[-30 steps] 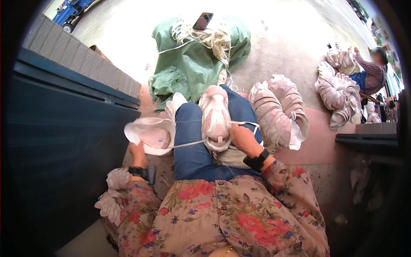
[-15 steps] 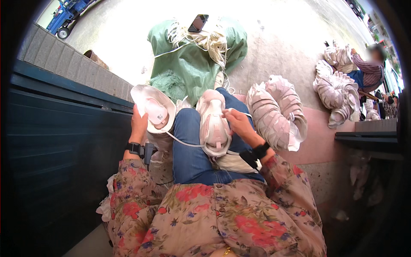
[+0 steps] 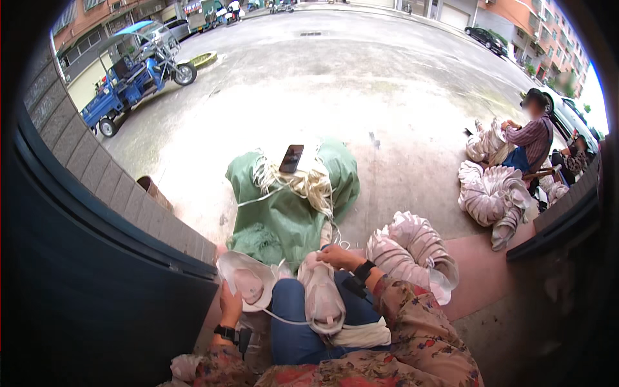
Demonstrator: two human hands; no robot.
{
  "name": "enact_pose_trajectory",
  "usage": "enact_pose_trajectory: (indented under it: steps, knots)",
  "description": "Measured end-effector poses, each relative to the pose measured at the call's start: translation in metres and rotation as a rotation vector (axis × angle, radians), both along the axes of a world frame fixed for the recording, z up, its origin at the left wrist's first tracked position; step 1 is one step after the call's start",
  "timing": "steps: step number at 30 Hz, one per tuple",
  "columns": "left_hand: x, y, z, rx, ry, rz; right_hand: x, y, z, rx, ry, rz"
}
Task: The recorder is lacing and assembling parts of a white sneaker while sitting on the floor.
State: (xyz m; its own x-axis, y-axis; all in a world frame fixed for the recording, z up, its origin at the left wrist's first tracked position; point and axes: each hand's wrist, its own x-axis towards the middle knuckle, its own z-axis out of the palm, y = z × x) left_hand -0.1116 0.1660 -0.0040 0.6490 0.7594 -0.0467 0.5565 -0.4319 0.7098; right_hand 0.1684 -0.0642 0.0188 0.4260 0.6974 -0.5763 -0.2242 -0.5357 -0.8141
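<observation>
Pinkish-white shoe uppers are at both my hands. My left hand (image 3: 230, 304) grips the edge of one shoe upper (image 3: 263, 276), held with its hollow side up, left of my knees. A second shoe upper (image 3: 324, 300) lies lengthwise on my lap. A pale lace (image 3: 287, 320) runs between the two. My right hand (image 3: 340, 257) is closed in a pinch at the far end of the lap upper; what sits between the fingertips is too small to make out. A bundle of off-white laces (image 3: 362, 333) rests on my lap.
Ahead stands a green sack (image 3: 274, 222) with loose cords (image 3: 314, 192) and a phone (image 3: 291, 158) on top. Nested uppers (image 3: 416, 248) lie to the right. Farther right a person (image 3: 532, 138) sits by more stacked uppers (image 3: 493, 193). Dark door panels (image 3: 97, 277) flank me.
The view has tilted up, showing more street and a blue three-wheeler. My right hand has moved from the lap upper's side to its far end. My left hand still grips its upper.
</observation>
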Motion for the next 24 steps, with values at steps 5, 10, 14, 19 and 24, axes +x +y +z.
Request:
enact_pose_trajectory:
  steps: [5, 10, 14, 19, 24]
  knots:
    - [0.024, -0.029, 0.016, 0.137, 0.050, -0.215, 0.041, -0.017, -0.091, -0.030, -0.232, -0.181]
    - [0.002, -0.032, 0.014, 0.473, 0.063, 0.118, 0.022, 0.007, -0.079, -0.144, -0.805, -0.030]
    - [0.011, -0.039, 0.039, 0.398, -0.077, -0.034, 0.007, -0.015, 0.018, -0.093, -0.576, -0.103]
    - [0.069, -0.109, 0.078, -1.113, -0.048, -0.264, -0.090, -0.028, 0.057, 0.319, -0.306, 0.167]
    - [0.097, -0.134, 0.088, -1.230, -0.187, -0.438, -0.123, -0.054, 0.066, 0.227, -0.233, 0.270]
